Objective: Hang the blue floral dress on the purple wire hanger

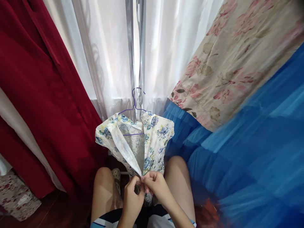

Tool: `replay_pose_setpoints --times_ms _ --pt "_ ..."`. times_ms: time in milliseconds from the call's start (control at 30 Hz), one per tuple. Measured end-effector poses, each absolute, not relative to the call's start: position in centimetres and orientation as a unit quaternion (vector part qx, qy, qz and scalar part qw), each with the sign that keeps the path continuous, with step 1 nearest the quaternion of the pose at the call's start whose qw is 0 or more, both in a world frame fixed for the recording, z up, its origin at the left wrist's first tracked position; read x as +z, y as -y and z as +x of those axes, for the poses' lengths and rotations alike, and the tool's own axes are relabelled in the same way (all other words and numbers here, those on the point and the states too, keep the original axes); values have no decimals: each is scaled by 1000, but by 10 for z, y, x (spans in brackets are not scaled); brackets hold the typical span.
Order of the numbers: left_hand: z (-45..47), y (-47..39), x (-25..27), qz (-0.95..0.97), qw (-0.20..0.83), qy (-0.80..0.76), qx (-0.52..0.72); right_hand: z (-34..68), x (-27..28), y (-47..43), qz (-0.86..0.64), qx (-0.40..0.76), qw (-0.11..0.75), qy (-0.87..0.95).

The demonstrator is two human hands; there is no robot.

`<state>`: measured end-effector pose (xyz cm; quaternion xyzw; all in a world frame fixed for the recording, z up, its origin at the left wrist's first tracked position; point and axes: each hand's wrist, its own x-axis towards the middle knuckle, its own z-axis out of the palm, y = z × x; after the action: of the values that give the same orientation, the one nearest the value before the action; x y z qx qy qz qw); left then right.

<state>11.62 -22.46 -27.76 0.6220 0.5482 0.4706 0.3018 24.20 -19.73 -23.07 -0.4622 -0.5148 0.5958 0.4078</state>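
Observation:
A small white shirt with a blue flower print (154, 136) hangs on a purple wire hanger (135, 107) in front of a sheer white curtain. Its front is open, with the left placket falling diagonally. My left hand (131, 196) and my right hand (155, 186) meet at the shirt's lower front, both pinching the fabric edges together just above my knees. What lies between the fingertips is too small to make out.
A dark red garment (40, 95) hangs at the left. A blue tulle skirt (249, 152) and a beige cloth with pink flowers (232, 63) fill the right. A metal pole (136, 47) rises behind the hanger. A patterned cloth (14, 196) lies on the wooden floor.

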Motion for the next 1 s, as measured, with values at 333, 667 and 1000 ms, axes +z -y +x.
replay_pose_setpoints --times_ms 333,667,1000 --pt "128 238 -235 765 147 -600 180 229 -77 99 -325 548 585 502" --pt "103 201 -189 751 161 -535 352 217 -74 97 -300 513 605 530" --pt "88 118 -47 765 -6 -409 498 228 -79 97 -290 474 593 583"
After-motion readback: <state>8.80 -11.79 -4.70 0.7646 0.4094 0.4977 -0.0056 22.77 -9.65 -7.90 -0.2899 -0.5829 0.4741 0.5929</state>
